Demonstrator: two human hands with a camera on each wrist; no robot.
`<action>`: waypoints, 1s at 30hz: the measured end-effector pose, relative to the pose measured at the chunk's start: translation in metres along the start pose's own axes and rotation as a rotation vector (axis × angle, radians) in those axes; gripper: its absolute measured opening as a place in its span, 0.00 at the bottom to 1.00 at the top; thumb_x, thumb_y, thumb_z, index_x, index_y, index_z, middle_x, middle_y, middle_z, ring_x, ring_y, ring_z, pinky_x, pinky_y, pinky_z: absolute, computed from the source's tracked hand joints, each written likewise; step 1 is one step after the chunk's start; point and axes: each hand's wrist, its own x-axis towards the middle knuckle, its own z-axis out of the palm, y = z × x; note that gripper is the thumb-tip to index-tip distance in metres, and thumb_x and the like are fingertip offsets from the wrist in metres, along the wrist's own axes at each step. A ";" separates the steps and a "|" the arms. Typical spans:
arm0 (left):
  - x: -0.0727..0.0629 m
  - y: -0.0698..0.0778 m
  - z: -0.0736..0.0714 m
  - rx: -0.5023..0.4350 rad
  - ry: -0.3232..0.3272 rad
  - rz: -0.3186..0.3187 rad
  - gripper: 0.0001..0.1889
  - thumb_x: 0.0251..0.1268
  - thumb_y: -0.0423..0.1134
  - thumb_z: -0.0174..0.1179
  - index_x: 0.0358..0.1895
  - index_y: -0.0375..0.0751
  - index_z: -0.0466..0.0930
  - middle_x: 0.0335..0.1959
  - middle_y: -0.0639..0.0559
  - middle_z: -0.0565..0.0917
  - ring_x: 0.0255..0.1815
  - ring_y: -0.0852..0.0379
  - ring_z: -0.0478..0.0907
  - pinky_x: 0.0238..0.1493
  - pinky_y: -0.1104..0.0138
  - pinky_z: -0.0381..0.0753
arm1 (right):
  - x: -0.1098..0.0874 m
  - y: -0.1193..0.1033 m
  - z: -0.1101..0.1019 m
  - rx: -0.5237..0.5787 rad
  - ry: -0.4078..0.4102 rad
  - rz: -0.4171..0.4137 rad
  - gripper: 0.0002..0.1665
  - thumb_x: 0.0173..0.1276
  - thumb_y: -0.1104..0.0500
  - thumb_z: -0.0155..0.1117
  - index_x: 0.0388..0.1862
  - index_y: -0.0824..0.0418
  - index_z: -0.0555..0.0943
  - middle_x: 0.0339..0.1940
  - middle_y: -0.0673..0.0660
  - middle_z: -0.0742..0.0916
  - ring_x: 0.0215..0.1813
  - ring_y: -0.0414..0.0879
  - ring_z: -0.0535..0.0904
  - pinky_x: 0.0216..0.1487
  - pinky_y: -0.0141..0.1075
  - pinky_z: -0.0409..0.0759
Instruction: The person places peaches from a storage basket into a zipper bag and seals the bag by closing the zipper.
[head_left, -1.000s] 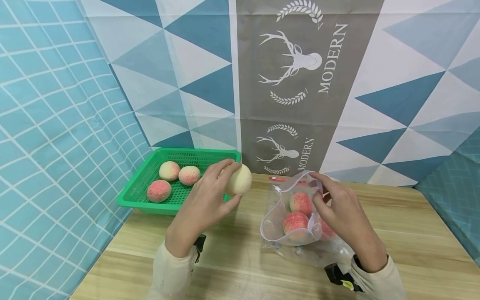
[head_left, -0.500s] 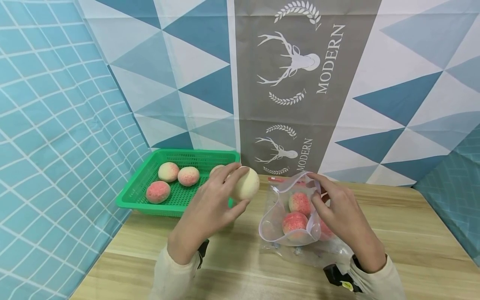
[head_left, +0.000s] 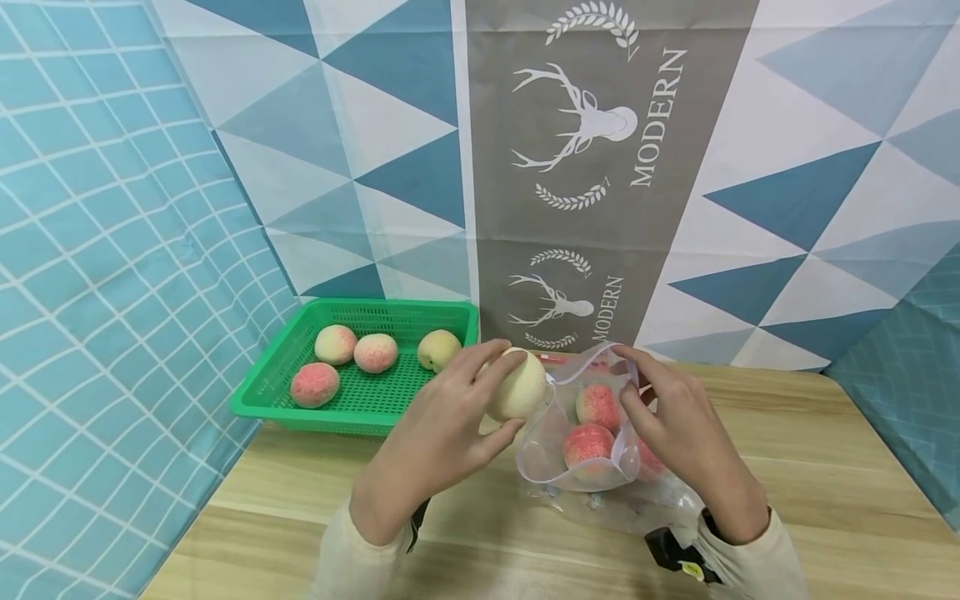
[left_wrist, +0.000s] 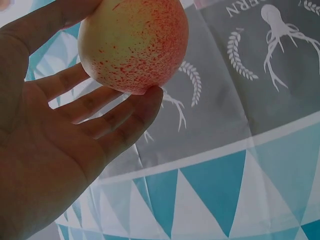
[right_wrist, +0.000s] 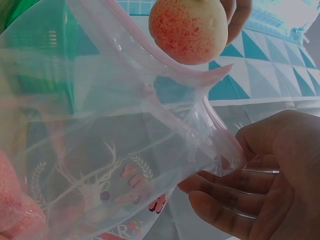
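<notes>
My left hand (head_left: 442, 425) grips a pale yellow peach (head_left: 522, 390) between thumb and fingers, just left of the bag's mouth. From below, in the left wrist view, this peach (left_wrist: 135, 45) shows a red-speckled side. My right hand (head_left: 678, 412) pinches the rim of a clear zip bag (head_left: 543, 446), whose mouth gapes open. Inside the bag lie red peaches (head_left: 589, 444), one partly hidden behind the right hand's fingers. In the right wrist view, the right hand (right_wrist: 265, 175) holds the bag's corner, with the held peach (right_wrist: 190, 30) above the rim.
A green plastic basket (head_left: 258, 400) stands on the left of the wooden table (head_left: 810, 483), against the patterned backdrop. It contains several peaches, among them a red one (head_left: 315, 384) and a yellow one (head_left: 438, 350). A blue checked cloth (head_left: 112, 250) hangs on the left.
My left hand has carried the peach rightward and slightly down, from the basket's right edge to the bag's mouth. The yellow peach in the basket has come into view. My right hand stays at the bag.
</notes>
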 end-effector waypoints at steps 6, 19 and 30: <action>0.001 0.007 0.006 -0.011 -0.009 0.036 0.33 0.53 0.41 0.74 0.63 0.43 0.74 0.60 0.47 0.76 0.61 0.51 0.73 0.51 0.61 0.82 | 0.000 0.001 0.000 -0.003 0.004 -0.006 0.26 0.63 0.72 0.59 0.61 0.65 0.79 0.32 0.51 0.85 0.30 0.40 0.79 0.33 0.39 0.84; 0.002 0.024 0.022 0.015 -0.104 0.095 0.32 0.55 0.45 0.72 0.65 0.45 0.73 0.63 0.46 0.75 0.62 0.51 0.73 0.51 0.63 0.82 | 0.000 0.000 0.000 -0.015 0.002 -0.013 0.25 0.63 0.72 0.59 0.61 0.65 0.79 0.31 0.51 0.85 0.29 0.39 0.78 0.32 0.36 0.83; 0.004 0.031 0.040 0.109 -0.200 0.154 0.32 0.52 0.48 0.73 0.62 0.47 0.75 0.59 0.49 0.77 0.56 0.52 0.75 0.52 0.63 0.80 | 0.000 -0.001 -0.001 -0.020 0.000 -0.012 0.26 0.63 0.72 0.60 0.61 0.64 0.79 0.29 0.49 0.85 0.28 0.38 0.77 0.31 0.33 0.81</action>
